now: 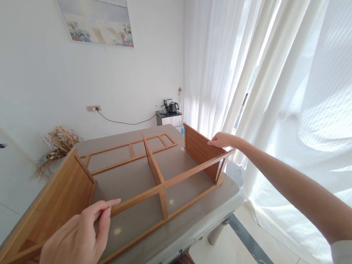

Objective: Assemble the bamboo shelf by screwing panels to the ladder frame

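A wooden shelf frame (141,195) of thin rails lies on the table, with a divider board (153,158) standing across its middle. On the right, my right hand (223,139) grips the top edge of the upright wooden end panel (203,152). My left hand (78,235) is low in the view, thumb and index finger pinched just in front of the near rail. A tiny light-coloured spot shows between those fingertips, too small to name. Beside that hand leans the large left end panel (50,203), partly covered by it.
The grey-brown table (185,213) bears a ladder-like wooden frame (131,151) at its far side. Dried plants (59,144) stand at the left by the wall. A small cabinet (170,120) with a black kettle (173,107) is in the corner. White curtains (285,115) hang on the right.
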{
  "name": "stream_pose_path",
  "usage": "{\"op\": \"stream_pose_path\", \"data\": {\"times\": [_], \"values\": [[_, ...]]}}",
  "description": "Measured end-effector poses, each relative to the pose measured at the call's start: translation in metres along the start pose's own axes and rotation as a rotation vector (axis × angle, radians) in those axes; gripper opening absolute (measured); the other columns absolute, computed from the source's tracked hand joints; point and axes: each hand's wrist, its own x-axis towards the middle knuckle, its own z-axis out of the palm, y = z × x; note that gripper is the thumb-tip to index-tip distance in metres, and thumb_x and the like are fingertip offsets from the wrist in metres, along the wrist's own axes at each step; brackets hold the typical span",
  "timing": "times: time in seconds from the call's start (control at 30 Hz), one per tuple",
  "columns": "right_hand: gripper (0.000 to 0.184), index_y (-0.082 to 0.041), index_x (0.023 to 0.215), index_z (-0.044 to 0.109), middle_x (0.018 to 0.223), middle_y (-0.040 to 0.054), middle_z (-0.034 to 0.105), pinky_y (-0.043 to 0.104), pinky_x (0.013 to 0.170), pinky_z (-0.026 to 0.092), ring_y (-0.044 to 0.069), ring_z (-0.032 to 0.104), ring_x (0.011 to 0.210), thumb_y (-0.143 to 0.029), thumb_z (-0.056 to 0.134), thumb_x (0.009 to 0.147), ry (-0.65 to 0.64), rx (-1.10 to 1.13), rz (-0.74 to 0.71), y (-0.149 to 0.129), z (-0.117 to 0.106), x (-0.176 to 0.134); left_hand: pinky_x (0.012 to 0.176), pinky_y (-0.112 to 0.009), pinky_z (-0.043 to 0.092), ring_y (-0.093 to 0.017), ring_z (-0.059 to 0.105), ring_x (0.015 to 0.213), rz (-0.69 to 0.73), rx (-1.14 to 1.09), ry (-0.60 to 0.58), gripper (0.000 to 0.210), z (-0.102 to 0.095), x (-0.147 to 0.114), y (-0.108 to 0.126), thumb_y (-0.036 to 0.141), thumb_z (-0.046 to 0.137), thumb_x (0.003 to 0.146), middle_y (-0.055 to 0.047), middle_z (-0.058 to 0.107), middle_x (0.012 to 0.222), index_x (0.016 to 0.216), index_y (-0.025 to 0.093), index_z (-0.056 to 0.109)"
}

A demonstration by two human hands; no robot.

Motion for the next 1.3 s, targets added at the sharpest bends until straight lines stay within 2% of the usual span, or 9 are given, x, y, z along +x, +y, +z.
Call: {"op": "stream_pose_path", "data": {"times": [0.13,0.27,0.33,0.47,0.57,0.8,1.0,1.13,1.3], "values": [[0.047,-0.019,0.053,0.052,0.052,-0.0005,0.043,0.030,0.058,0.038,0.015,0.046,0.054,-0.053,0.054,0.086,0.075,0.000,0.020,0.007,0.005,-0.021,0.057,-0.032,0.047,-0.019,0.069,0.066,-0.030,0.043,-0.059,0.024,-0.004,0.004,0.005,0.028,0.049,0.098,-0.004,0.075,0.105,0.118,0.018,0.056],[0.044,-0.019,0.059,0.059,0.055,0.0015,0.051,0.029,0.059,0.039,0.016,0.051,0.056,-0.051,0.052,0.087,0.130,-0.001,0.034,0.013,0.008,-0.036,0.076,-0.033,0.054,-0.021,0.070,0.095,-0.034,-0.209,-0.049,0.021,-0.013,0.004,0.005,0.026,0.051,0.096,-0.007,0.069,0.122,0.116,0.018,0.054],[0.044,-0.019,0.061,0.062,0.057,0.0019,0.054,0.029,0.058,0.040,0.015,0.052,0.057,-0.053,0.052,0.087,0.148,0.010,0.039,0.016,0.007,-0.042,0.080,-0.035,0.055,-0.021,0.070,0.096,0.014,-0.275,0.011,0.019,-0.022,0.007,0.011,0.024,0.057,0.093,-0.007,0.070,0.118,0.112,0.019,0.056],[0.043,-0.019,0.061,0.062,0.060,0.0020,0.056,0.028,0.058,0.039,0.016,0.053,0.060,-0.055,0.056,0.084,0.153,0.030,0.036,0.019,0.003,-0.051,0.078,-0.034,0.056,-0.018,0.071,0.083,0.139,-0.353,0.043,0.020,-0.040,0.020,0.042,0.018,0.064,0.088,-0.002,0.075,0.098,0.106,0.024,0.063],[0.044,-0.019,0.054,0.058,0.056,0.0018,0.052,0.029,0.057,0.037,0.016,0.052,0.059,-0.055,0.059,0.081,0.149,0.020,0.028,0.021,-0.002,-0.056,0.078,-0.030,0.056,-0.015,0.070,0.081,0.226,-0.534,-0.023,0.020,-0.035,0.039,0.080,0.014,0.064,0.087,0.000,0.075,0.094,0.104,0.025,0.063],[0.042,-0.020,0.048,0.052,0.052,-0.0011,0.046,0.027,0.054,0.032,0.013,0.046,0.055,-0.048,0.060,0.079,0.098,0.000,-0.085,0.035,-0.015,-0.058,0.072,-0.024,0.051,-0.012,0.066,0.072,0.242,-0.637,-0.365,0.015,0.038,0.143,0.179,0.022,0.052,0.093,0.003,0.073,0.084,0.099,0.027,0.066],[0.044,-0.020,0.047,0.046,0.050,-0.0020,0.042,0.027,0.050,0.027,0.011,0.041,0.053,-0.047,0.060,0.079,0.107,0.038,-0.182,0.048,-0.012,-0.050,0.068,-0.028,0.046,-0.019,0.066,0.078,0.191,-0.444,-0.529,0.029,0.115,0.233,0.221,0.020,0.046,0.092,-0.002,0.074,0.087,0.099,0.027,0.073],[0.047,-0.020,0.048,0.046,0.049,-0.0020,0.043,0.027,0.050,0.028,0.012,0.042,0.052,-0.052,0.059,0.080,0.096,0.090,-0.215,0.055,-0.010,-0.050,0.071,-0.029,0.049,-0.021,0.067,0.084,0.097,-0.439,-0.563,0.027,0.153,0.253,0.230,0.028,0.048,0.092,-0.005,0.075,0.093,0.101,0.024,0.074],[0.048,-0.020,0.048,0.045,0.048,-0.0024,0.043,0.027,0.050,0.028,0.011,0.041,0.051,-0.054,0.058,0.080,0.095,0.138,-0.254,0.060,-0.007,-0.053,0.072,-0.029,0.050,-0.021,0.068,0.087,0.081,-0.387,-0.620,0.024,0.180,0.253,0.234,0.029,0.050,0.092,-0.004,0.075,0.090,0.097,0.025,0.073]]}}
